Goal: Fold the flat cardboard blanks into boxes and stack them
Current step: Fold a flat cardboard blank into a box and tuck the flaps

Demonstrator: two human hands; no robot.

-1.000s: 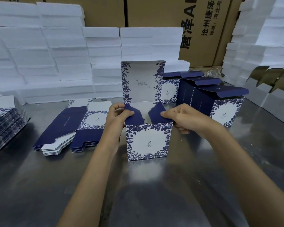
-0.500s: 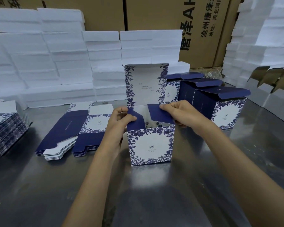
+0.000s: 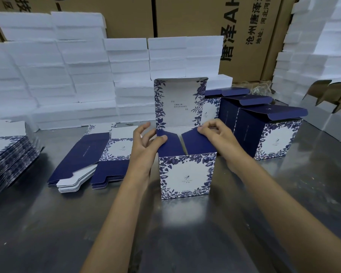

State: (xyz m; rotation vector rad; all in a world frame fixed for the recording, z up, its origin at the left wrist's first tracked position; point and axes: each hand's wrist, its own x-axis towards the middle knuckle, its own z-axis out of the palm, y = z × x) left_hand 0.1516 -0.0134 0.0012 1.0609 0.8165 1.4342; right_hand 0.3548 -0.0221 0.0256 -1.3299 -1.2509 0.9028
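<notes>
A blue-and-white floral box (image 3: 187, 176) stands upright on the steel table in front of me. Its lid panel (image 3: 180, 103) points straight up at the back. Two dark blue side flaps are folded inward over the opening. My left hand (image 3: 144, 146) presses its thumb on the left flap (image 3: 170, 146), with the fingers spread loosely beside the box. My right hand (image 3: 219, 138) has curled fingers pinching the far corner of the right flap (image 3: 197, 142). A pile of flat blanks (image 3: 83, 154) lies to the left of the box.
Folded boxes (image 3: 274, 138) with raised lids stand in a row at the right. A second stack of blanks (image 3: 8, 152) sits at the left edge. White foam stacks (image 3: 67, 75) and brown cartons (image 3: 195, 16) wall off the back. Bare steel table (image 3: 185, 233) lies near me.
Both side flaps have gone down flatter over the opening. My left fingers have let go and spread, leaving the thumb on the flap. My right hand slid toward the flap's far corner.
</notes>
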